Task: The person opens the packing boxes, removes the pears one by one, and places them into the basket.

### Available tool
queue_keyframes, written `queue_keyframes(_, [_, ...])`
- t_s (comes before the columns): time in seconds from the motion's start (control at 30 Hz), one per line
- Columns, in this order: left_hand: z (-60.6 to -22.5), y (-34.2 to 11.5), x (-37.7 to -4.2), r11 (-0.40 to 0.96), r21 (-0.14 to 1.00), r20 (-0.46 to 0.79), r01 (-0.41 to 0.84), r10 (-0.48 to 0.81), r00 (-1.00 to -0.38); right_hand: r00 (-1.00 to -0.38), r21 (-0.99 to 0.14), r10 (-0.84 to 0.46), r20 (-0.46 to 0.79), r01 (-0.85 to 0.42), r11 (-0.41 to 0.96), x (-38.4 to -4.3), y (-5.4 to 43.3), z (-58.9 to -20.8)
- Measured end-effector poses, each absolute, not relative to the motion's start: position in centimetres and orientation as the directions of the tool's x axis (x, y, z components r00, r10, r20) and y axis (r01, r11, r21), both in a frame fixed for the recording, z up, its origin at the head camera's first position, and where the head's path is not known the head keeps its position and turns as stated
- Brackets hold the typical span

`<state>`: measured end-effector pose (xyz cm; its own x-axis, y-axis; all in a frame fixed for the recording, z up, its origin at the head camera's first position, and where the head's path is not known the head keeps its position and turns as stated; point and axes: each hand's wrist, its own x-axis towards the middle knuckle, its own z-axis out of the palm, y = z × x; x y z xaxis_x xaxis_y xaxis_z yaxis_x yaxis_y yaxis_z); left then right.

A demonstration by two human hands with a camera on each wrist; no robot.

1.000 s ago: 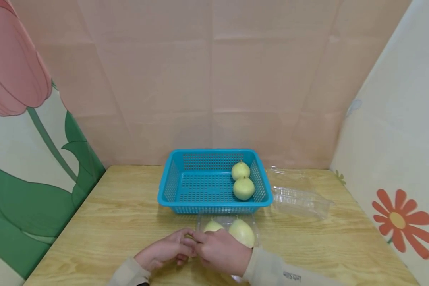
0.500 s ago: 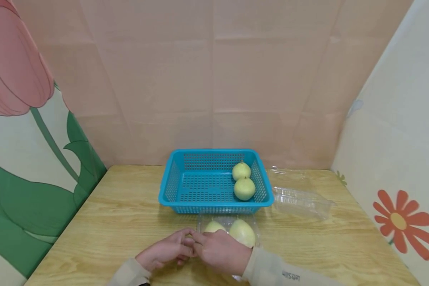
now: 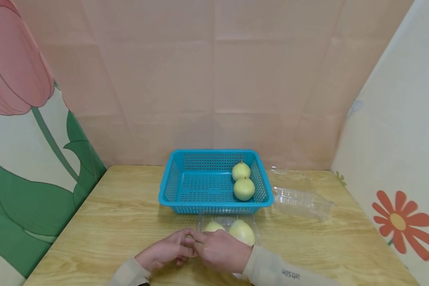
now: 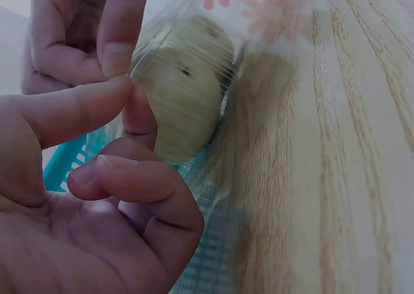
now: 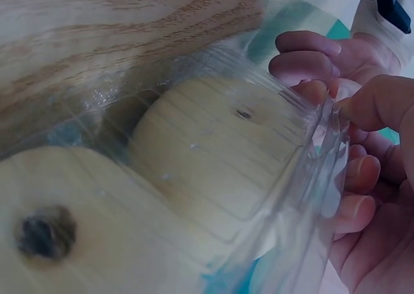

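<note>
A clear plastic clamshell box (image 5: pixel 310 184) stands in front of the basket with pale yellow-green pears inside. In the head view one pear (image 3: pixel 242 232) shows fully and a second pear (image 3: pixel 213 227) is partly behind the right hand. My left hand (image 3: pixel 169 250) pinches the box's rim at its left corner between thumb and index finger, the other fingers curled. Right beside it, my right hand (image 3: pixel 223 252) pinches the same rim, its fingertips meeting the left ones. The near part of the box is hidden under the right hand and sleeve.
Behind the box sits a blue plastic basket (image 3: pixel 164 202) with two pears (image 3: pixel 244 188) at its right side. An open, clear plastic container (image 3: pixel 300 200) lies on the wooden table (image 3: pixel 103 222) to the basket's right. Printed cloths hang around the table.
</note>
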<state>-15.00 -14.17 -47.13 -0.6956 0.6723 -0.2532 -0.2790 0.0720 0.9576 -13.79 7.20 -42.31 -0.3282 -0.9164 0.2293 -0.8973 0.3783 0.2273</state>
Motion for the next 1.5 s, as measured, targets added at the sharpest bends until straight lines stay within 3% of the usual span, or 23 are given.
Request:
queue_keyframes(0.47, [-47.2,-14.4,-15.3,0.061,0.960,-0.236,-0.274,0.706,-0.667,-0.294,0.180,-0.920,0.258,-0.921,0.345,-14.4,7.3,-42.6])
queue_keyframes(0.97, [-47.7,-14.6,-15.5,0.008,0.965,-0.181,-0.262,0.746,-0.641,-0.298,0.133,-0.928,0.224,-0.934,0.332,-14.7,7.2,-42.6])
queue_keyframes(1.5, [-48.5,-14.9,-15.6,-0.016,0.971,-0.140,-0.237,0.770,-0.623,-0.288,0.151,-0.931,0.223,-0.934,0.325,-14.6,7.1,-42.5])
